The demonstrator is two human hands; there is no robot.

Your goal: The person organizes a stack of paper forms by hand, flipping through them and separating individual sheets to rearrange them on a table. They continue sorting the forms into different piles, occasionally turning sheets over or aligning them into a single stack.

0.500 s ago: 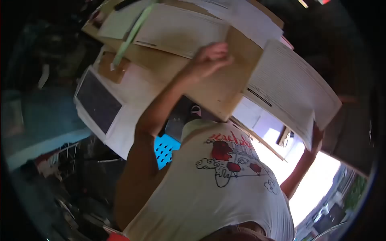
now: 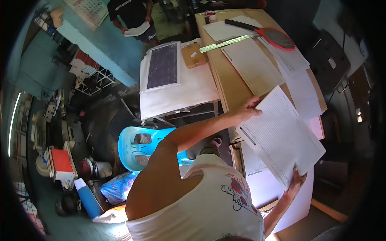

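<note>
Printed paper sheet (image 2: 281,136), white, rectangular – left hand (image 2: 252,109) and right hand (image 2: 296,180) grasping opposite short edges, fingers bent, over the tabletop's near end. Chair (image 2: 130,146), moulded blue plastic. Tan tabletop (image 2: 233,90): loose papers (image 2: 253,66), glossy green strip (image 2: 229,43), red-and-black mosquito racket (image 2: 277,38) toward the far edge. Beyond – blue painted wall (image 2: 94,46); person (image 2: 130,14) holding papers.

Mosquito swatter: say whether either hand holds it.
No, the mosquito swatter lies on papers, while the left hand and right hand hold a printed sheet.
</note>
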